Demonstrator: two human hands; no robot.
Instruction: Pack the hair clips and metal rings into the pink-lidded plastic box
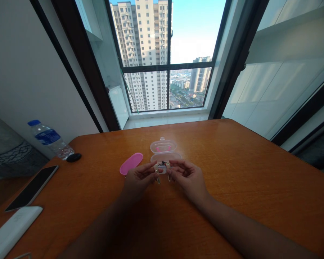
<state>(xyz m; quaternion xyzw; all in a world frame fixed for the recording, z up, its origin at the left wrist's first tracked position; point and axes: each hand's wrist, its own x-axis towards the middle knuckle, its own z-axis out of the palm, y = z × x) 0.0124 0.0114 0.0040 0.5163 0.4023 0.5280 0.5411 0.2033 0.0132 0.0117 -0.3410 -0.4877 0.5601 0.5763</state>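
A person's two bare hands meet over a brown wooden table [245, 172], close together near its middle; the left hand [136, 181] pinches a slim pale piece [156, 169] between thumb and fingertips, while the right hand [193, 180] grips a second slim piece [168, 166] in the same fashion, the two held side by side and a little apart; what exactly they are is too small to tell. A small whitish object [162, 170] with a dark part shows between the fingertips; whether either hand touches it cannot be told. Just beyond the fingers sits an open clear case [166, 156], its two rounded halves one behind the other, the farther one showing pink spots; a pink oval piece [131, 163] lies to its left, near the left hand. At the table's far left corner is a blue-capped water bottle [50, 138], a dark oval object [73, 157] at its base; along the left side lie a dark-screened phone [32, 187] and, nearer the viewer, a long white object [14, 230]. Beyond the table, a dark-framed window [167, 67] looks out on a pale high-rise [140, 43] under blue sky.
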